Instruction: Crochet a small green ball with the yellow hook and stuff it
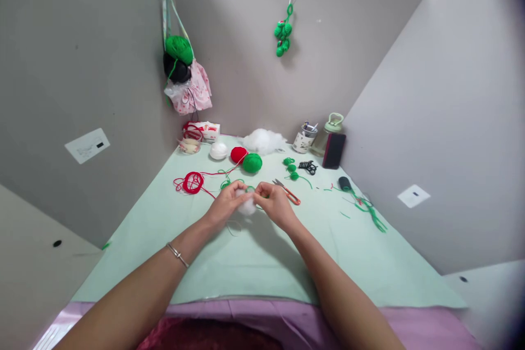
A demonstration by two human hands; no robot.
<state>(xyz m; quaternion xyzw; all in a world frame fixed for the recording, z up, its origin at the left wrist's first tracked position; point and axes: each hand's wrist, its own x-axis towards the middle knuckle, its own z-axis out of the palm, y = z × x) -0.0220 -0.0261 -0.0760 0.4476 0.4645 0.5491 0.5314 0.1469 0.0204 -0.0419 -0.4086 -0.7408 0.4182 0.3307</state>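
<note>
My left hand [228,200] is closed in a pinch on a tuft of white fibre stuffing [246,205], which hangs below the fingertips. Close beside it, my right hand [274,203] pinches at the upper right edge of the same tuft. A small bit of green yarn work [250,189] shows between the fingertips, mostly hidden by them. Just right of my right hand lies a pair of orange-handled thread snips [292,196]. Behind my hands sit a green yarn ball [252,163] and a red yarn ball [238,155].
A red yarn coil [192,182] lies at left. Along the back are a white yarn ball [219,151], a stuffing heap [263,141], a pen cup [305,139], a bottle [328,135] and a phone [334,151]. Small green crochet pieces [291,168] and yarn scraps [374,216] lie at right.
</note>
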